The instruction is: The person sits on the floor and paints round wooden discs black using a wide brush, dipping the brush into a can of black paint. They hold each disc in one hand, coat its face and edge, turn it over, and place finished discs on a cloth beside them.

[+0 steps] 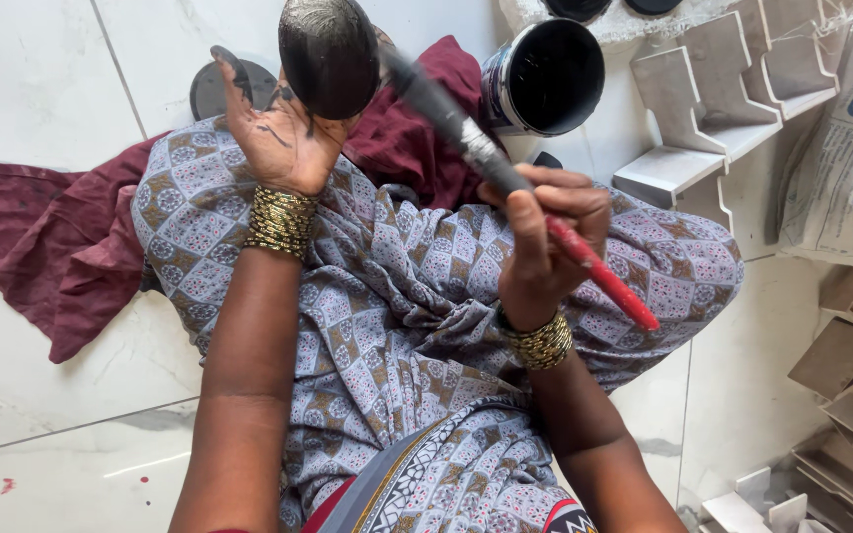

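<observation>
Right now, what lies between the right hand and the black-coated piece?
Head view: only the paintbrush, running from the right hand up to the black-coated piece.

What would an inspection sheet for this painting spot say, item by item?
Surface: white tiled floor, a few red specks near the lower left.
Job's things: dark, paint-coated oval piece held up; brush with red handle, its bristles at the piece; open can of black paint beyond the lap.
Clutter: maroon cloth spread on the floor; round black lid behind it.
Grippers: left hand holds the piece, fingers paint-smeared; right hand grips the brush.
Cables: nothing seen.
Surroundings: unpainted white cut-outs stacked at right, more at the lower right; printed sack at the far right.
</observation>
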`<state>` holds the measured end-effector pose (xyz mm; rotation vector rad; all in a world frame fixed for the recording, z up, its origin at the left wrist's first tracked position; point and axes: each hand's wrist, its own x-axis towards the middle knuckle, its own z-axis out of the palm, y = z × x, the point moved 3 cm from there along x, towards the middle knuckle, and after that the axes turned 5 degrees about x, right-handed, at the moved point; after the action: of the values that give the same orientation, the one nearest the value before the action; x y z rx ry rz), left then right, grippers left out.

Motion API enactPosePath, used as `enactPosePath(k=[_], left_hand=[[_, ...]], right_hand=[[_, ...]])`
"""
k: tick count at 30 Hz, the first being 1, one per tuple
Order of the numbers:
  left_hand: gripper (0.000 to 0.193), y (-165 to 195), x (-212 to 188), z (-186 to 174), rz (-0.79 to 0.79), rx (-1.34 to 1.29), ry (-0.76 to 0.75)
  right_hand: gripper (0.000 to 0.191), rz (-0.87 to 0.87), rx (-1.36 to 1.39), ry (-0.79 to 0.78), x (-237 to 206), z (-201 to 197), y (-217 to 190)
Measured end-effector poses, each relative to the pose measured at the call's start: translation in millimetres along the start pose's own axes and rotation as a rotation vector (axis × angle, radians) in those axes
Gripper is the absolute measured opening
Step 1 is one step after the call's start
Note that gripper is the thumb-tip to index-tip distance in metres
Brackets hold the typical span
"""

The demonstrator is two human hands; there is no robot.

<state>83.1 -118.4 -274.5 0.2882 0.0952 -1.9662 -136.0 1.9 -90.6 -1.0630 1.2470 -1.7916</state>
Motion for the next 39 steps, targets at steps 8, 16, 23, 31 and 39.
enactPosePath(k=[8, 16, 23, 31, 39], left_hand=[[0.093, 0, 1, 3, 0.0, 0.008, -0.024], [0.09, -5, 0, 4, -0.011, 0.104, -0.024], [0.088, -5, 1, -1, -0.002, 0.067, 0.002], [0.09, -6, 2, 1, -0.023, 0.08, 0.019], [0.095, -10, 4, 9, -0.018, 0.077, 0.034]], right_hand=[[0.018, 0.089, -0.12, -0.096, -10, -2, 1], [0.019, -0.01, -0.146, -0.013, -8, -7, -2], [0.02, -0.013, -0.278, -0.144, -14, 2, -6], [0.023, -0.108, -0.44, -0.137, -8, -5, -10], [0.033, -0.097, -0.438, 0.025, 68, -85, -24]])
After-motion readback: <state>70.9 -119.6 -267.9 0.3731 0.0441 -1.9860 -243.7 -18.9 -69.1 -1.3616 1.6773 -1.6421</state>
